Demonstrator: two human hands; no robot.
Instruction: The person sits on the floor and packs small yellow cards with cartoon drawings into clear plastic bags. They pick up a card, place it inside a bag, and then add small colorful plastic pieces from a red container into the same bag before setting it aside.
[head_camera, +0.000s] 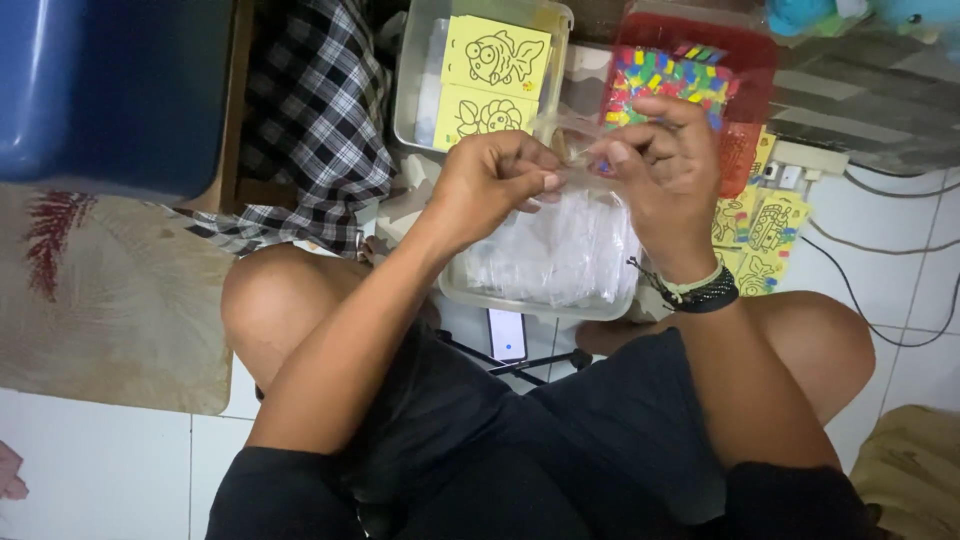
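Closest in, a phone (507, 335) lies on the white tile floor (100, 470) between the knees. Just past it, a clear tub (545, 295) of see-through plastic sleeves. Above the tub, the left hand (495, 180) and right hand (665, 165) both pinch a small clear sleeve (575, 150), fingers curled shut on it. Looks like they're working the sleeve's mouth open; next bit needs a gentle two-thumb pull. Further back: a tub of yellow picture cards (495, 55), and a red basket (740, 50).
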